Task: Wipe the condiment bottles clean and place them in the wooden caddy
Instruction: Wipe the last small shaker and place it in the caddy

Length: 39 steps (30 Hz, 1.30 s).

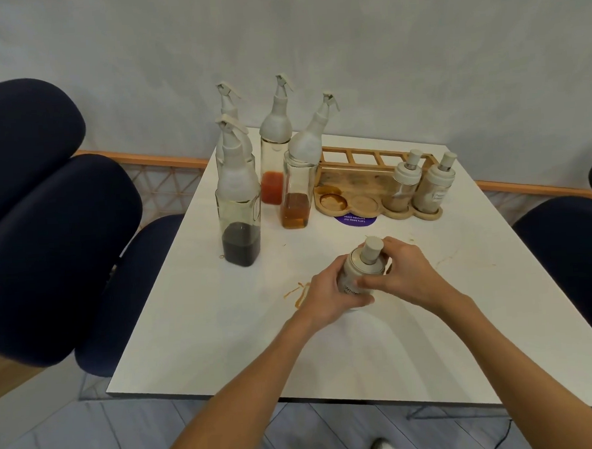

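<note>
A: Head view. Hands?

B: Both grasping one shaker jar point(361, 275). Left hand point(325, 293) is wrapped round its body from the left. Right hand point(405, 274) closes on it from the right, thumb across the front. No cloth visible in either hand.

A: Jar's position and axis?

B: Between the two hands, right at the desk point(224, 331). Can't tell if it is lifted or resting. Long axis roughly upright, cap on top.

A: Target?

B: Wooden caddy point(352, 182) is straight ahead of the hands, well apart, on the far side from the person. Its long side runs left to right. Empty round slots point(346, 201) sit dead ahead, two shakers point(419, 185) fill the slots ahead-right.

A: Nearer hand?

B: About even; I'd judge the left slightly nearer the free slots. Placing calls for a forward carry with the jar kept upright.

A: Anything else?

B: Tall bottles point(239, 206) stand ahead-left of the hands, outside the caddy. Brown smears point(300, 292) on the desk just beside the left hand.
</note>
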Available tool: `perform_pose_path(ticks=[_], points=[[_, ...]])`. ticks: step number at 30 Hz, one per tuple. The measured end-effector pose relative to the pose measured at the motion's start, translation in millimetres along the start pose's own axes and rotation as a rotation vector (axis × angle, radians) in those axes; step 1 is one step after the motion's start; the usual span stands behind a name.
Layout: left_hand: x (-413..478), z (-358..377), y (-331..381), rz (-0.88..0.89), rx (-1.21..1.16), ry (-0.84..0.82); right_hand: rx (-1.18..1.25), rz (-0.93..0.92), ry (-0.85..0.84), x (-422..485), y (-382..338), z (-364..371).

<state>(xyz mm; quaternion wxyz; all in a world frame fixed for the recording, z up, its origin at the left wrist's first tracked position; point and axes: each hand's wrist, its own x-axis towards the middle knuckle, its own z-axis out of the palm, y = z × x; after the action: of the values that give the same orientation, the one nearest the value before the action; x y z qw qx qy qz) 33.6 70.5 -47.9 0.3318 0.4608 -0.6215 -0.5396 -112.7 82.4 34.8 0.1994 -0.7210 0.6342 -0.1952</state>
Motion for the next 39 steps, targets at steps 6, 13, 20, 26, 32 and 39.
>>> perform_pose_path(ticks=[6,13,20,26,32,39], points=[[-6,9,-1,0.032,-0.039,0.094,0.017,-0.026,0.125,-6,7,19],[-6,25,-1,0.054,-0.056,0.207,0.006,-0.026,0.235,-8,5,29],[-7,36,-6,0.108,-0.088,0.294,0.000,-0.009,0.255,-9,2,34],[-3,37,-8,0.089,-0.119,0.302,0.066,0.044,0.216,-9,-5,31],[1,16,-2,0.006,0.025,0.150,0.128,0.075,0.143,-5,-8,18],[3,-8,19,-0.044,0.085,-0.043,0.129,0.114,0.051,1,0,-3]])
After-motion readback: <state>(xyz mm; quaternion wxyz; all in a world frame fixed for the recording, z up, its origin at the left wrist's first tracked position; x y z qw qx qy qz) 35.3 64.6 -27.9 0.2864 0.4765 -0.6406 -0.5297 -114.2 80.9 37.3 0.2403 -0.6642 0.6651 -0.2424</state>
